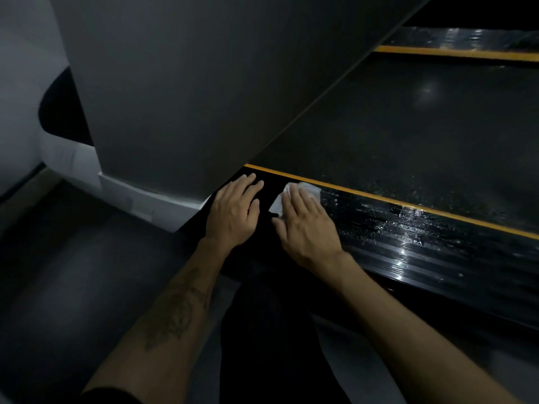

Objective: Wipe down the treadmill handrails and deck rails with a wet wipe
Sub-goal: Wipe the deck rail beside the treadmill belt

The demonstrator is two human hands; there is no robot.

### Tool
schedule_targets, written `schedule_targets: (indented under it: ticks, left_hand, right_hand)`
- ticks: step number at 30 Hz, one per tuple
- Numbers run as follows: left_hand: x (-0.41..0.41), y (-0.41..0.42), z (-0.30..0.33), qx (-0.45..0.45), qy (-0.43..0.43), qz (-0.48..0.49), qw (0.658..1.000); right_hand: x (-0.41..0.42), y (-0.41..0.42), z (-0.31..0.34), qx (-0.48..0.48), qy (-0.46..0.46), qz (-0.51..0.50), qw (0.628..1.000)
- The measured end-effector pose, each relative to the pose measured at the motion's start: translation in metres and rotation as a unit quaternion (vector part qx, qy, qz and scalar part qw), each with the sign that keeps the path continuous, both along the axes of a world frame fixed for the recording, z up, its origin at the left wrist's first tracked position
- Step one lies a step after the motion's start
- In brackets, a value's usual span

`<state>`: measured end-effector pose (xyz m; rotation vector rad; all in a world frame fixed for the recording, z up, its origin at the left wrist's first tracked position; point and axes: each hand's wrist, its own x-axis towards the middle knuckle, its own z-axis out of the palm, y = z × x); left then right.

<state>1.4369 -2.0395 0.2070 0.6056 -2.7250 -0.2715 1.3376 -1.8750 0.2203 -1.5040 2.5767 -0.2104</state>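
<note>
Pressing flat on the near glossy black ribbed deck rail (408, 243): left hand (233, 211) with straight, relaxed fingers holding nothing, right hand (306, 225) just beside it with extended fingers pinning a crumpled white wet wipe (303, 190) against the rail, wipe poking out past the fingertips and thumb side. Rail right of the wipe shows wet streaks; a yellow stripe (408, 204) borders its far edge, then the speckled black treadmill belt (408, 126). Beyond that, a second yellow-edged black rail (466, 39), with a grey upright panel (189, 83) rising at left.
</note>
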Motion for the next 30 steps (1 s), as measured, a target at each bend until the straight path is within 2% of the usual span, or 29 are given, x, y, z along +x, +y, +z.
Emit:
schedule_targets:
  ticks: [4, 8, 13, 20, 25, 30]
  left_hand:
    - [0.0, 0.001, -0.001, 0.005, 0.014, 0.006, 1.0]
    - [0.0, 0.001, 0.0, 0.007, 0.005, 0.007, 1.0]
    - [-0.001, 0.001, 0.0, 0.008, 0.017, 0.011, 1.0]
    - [-0.002, 0.0, -0.002, 0.002, 0.011, 0.012, 1.0]
    - [-0.002, 0.001, 0.0, 0.005, 0.008, 0.018, 1.0]
    - [-0.002, 0.001, -0.001, 0.004, 0.007, 0.013, 1.0]
  right_hand:
    - [0.028, 0.01, -0.006, 0.01, 0.024, 0.017, 1.0]
    - [0.009, -0.006, 0.002, 0.011, 0.019, 0.074, 0.997]
    - [0.018, 0.01, -0.004, 0.006, 0.017, 0.005, 1.0]
    - [0.02, 0.002, -0.009, -0.026, 0.011, 0.036, 0.999]
    - [0.036, 0.013, -0.014, -0.021, 0.016, -0.033, 0.999]
    - [0.034, 0.005, -0.015, -0.035, 0.015, 0.029, 0.999]
